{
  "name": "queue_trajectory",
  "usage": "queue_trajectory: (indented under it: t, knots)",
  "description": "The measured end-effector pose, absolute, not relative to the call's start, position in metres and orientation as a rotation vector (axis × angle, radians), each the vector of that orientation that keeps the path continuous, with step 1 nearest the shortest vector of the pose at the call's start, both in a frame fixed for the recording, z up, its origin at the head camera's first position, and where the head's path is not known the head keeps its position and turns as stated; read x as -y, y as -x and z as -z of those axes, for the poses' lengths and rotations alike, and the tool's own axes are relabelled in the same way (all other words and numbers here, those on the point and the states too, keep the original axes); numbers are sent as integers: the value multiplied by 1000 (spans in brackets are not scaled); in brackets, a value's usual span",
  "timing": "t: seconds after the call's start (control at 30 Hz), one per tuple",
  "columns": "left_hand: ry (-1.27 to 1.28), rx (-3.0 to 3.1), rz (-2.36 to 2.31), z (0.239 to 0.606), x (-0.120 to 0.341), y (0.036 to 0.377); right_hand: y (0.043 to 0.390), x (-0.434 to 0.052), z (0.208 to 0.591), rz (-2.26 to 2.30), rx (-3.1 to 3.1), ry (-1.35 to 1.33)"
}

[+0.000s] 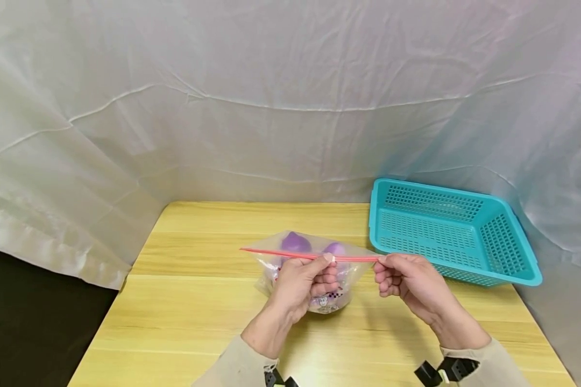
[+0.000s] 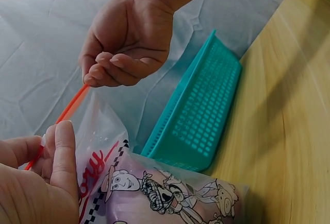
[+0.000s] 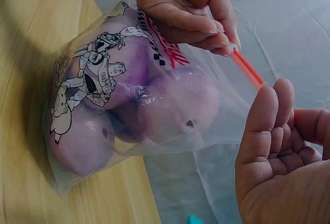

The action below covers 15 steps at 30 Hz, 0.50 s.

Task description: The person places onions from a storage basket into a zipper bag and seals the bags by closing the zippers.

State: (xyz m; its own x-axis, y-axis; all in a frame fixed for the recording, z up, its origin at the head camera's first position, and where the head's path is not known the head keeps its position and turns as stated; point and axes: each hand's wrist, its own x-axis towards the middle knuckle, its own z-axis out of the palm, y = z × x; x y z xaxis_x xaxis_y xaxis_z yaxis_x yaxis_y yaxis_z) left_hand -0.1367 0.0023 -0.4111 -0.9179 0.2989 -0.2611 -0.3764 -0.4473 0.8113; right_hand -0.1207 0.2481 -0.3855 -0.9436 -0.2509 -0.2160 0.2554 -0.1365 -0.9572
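A clear zip bag (image 1: 331,305) printed with cartoon figures and red lettering stands on the wooden table. Several rounded purple objects (image 3: 178,108) fill it, two of them with a small dark hole; their kind is unclear. A red zip strip (image 1: 271,251) runs along its top. My left hand (image 1: 297,287) pinches the small white slider (image 1: 333,259) between thumb and fingers, near the strip's middle to right. At the strip's right end, my right hand (image 1: 416,285) pinches the corner with thumb and forefinger, its other fingers curled. The strip is stretched taut between both hands.
A turquoise perforated basket (image 1: 501,274) sits at the table's back right, just beyond my right hand. Grey-white cloth (image 1: 271,134) hangs behind the table (image 1: 174,322) and down both sides. A dark area lies past the left edge.
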Motion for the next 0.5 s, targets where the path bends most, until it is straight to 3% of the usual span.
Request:
queue_trajectory:
  t: [0.5]
  knots:
    - [127, -1389, -2407, 407, 11, 139, 126, -250, 381, 2160, -1793, 18]
